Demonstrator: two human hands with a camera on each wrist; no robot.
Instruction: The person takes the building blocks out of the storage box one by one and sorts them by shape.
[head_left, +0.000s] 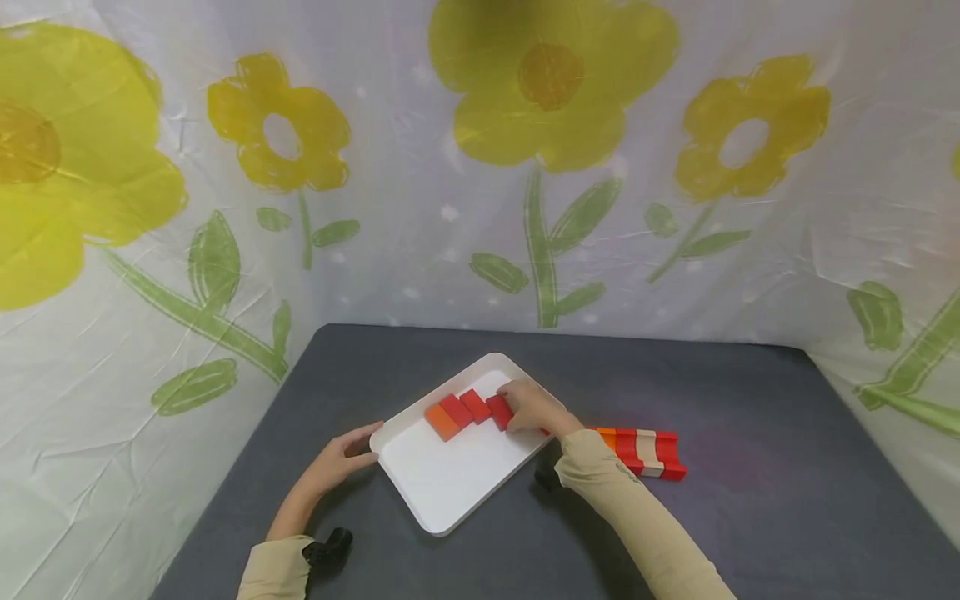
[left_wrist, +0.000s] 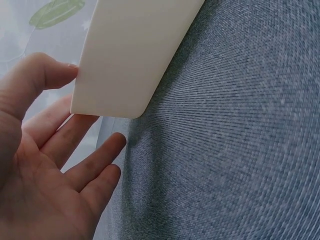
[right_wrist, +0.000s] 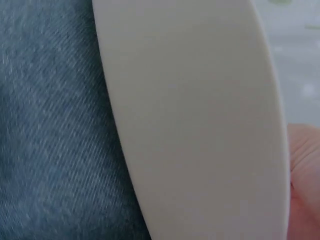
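My left hand [head_left: 337, 460] is at the left corner of a white rectangular tray [head_left: 450, 492]. The left wrist view shows its thumb touching the tray's rim, with the other fingers loosely spread around the corner. Over the tray's right part, my right hand [head_left: 534, 408] pinches a red block [head_left: 498, 413] between thumb and fingers. Beside that block, an orange block [head_left: 441, 422] and two red blocks, one [head_left: 455, 410] and another [head_left: 475, 406], lie in a slanting row. In the right wrist view the tray's side wall [right_wrist: 200, 120] hides most of the hand.
Right of the tray, partly behind the right sleeve [head_left: 622, 492], a row of red, orange and cream blocks [head_left: 647, 452] with hollowed tops lies on the dark grey table [head_left: 750, 517]. A flower-printed curtain [head_left: 405, 250] hangs behind the table.
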